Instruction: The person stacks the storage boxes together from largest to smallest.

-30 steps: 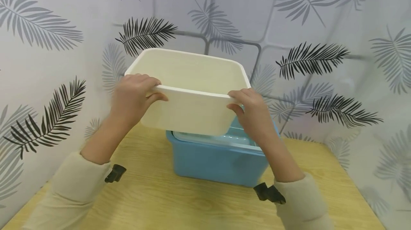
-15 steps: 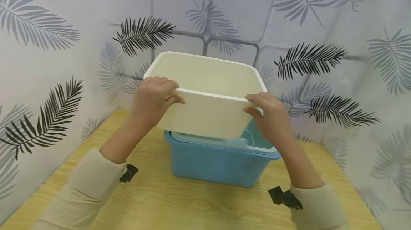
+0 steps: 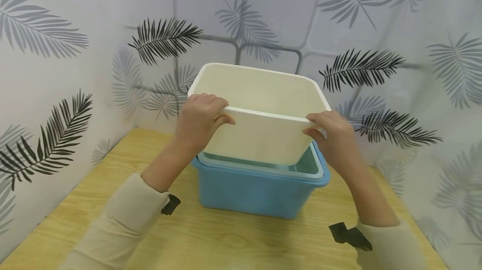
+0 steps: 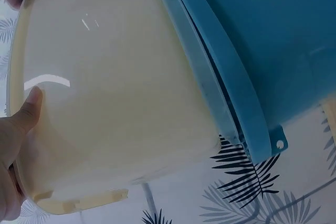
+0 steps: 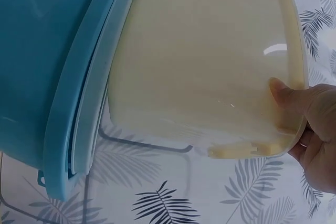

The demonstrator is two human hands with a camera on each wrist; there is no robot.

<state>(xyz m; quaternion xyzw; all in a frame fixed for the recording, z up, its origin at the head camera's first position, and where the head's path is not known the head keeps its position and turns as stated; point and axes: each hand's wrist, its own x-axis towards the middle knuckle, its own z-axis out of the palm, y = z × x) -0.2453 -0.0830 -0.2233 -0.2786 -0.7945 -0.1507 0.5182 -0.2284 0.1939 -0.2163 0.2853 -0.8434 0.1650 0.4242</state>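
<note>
A cream plastic bin [image 3: 260, 136] is held tilted by its front rim, its inside facing up. My left hand [image 3: 201, 119] pinches the rim near the left corner, thumb outside on the front wall. At the right corner my right hand [image 3: 333, 136] grips the same rim in the same way. Below it stands a larger blue bin [image 3: 252, 192] with a pale blue bin [image 3: 316, 165] nested inside. In the left wrist view, the base of the cream bin [image 4: 115, 77] lies close to the pale rim; whether they touch I cannot tell.
The stack rests on a light wood-grain table [image 3: 233, 240]. Behind and at both sides rises a wall [image 3: 376, 19] with a grey and black leaf pattern. Black clips [image 3: 171, 204] are fixed at both sleeve cuffs.
Both hands have carried the cream bin to the right and slightly down, from the left part of the blue stack to above its middle. The blue stack has stayed in place.
</note>
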